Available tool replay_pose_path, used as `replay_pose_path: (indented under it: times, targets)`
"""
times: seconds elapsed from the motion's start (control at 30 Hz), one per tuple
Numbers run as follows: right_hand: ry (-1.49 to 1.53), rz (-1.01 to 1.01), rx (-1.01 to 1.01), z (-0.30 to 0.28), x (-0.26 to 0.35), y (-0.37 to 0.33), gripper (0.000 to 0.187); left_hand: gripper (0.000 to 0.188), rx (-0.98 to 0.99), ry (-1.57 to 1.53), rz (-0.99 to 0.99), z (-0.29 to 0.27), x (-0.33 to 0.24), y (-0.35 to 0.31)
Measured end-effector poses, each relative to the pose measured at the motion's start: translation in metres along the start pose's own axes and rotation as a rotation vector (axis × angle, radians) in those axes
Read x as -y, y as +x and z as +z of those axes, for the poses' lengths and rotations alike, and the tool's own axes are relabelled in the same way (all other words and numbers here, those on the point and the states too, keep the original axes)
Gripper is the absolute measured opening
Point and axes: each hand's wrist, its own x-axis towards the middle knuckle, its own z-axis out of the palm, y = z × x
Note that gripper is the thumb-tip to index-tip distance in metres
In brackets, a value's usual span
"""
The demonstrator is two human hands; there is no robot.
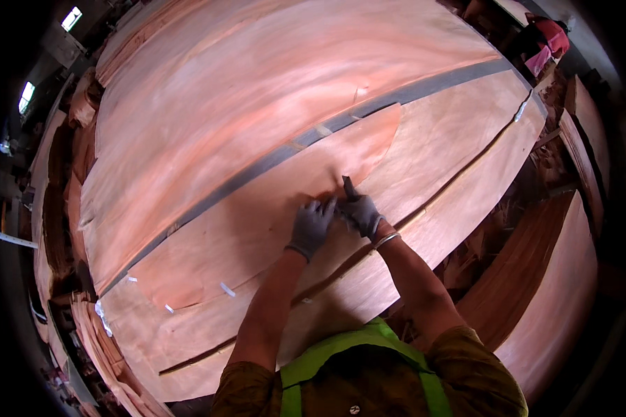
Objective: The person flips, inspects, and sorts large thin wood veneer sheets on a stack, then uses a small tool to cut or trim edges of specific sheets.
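Note:
Both my hands wear grey gloves and work close together over a pinkish wood veneer piece (257, 215). My right hand (362, 214) is closed around a dark, narrow, flat-ended tool (348, 186), which sticks out beyond the fingers; its working end is hidden. Just beside it, my left hand (311, 226) has its fingers bent together near the veneer surface; anything pinched in them is too small to make out. The veneer piece lies on a larger pale veneer sheet (438, 167). Small white tape strips (227, 289) sit along its near left edge.
A wide stack of veneer (257, 90) fills the far side, beyond a dark grey strip (257, 170). A long dark gap (459, 175) runs across the near sheet. More veneer stacks (542, 271) stand at right. A person in red (551, 38) bends at the far right.

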Motion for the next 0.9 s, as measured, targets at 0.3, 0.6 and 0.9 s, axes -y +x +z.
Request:
replay_pose_path:
  times: [0.3, 0.6, 0.9]
  targets:
    - [-0.414, 0.012, -0.133, 0.004, -0.003, -0.031, 0.063, 0.032, -0.108, -0.006, 0.111, 0.005, -0.002, 0.004]
    - [-0.221, -0.041, -0.186, -0.052, 0.008, -0.043, 0.032, 0.042, 0.194, -0.165, -0.004, -0.023, 0.04, 0.059]
    - [-0.26, -0.195, -0.36, -0.185, 0.118, 0.104, 0.028, 0.036, -0.018, -0.138, 0.196, 0.074, 0.021, 0.214]
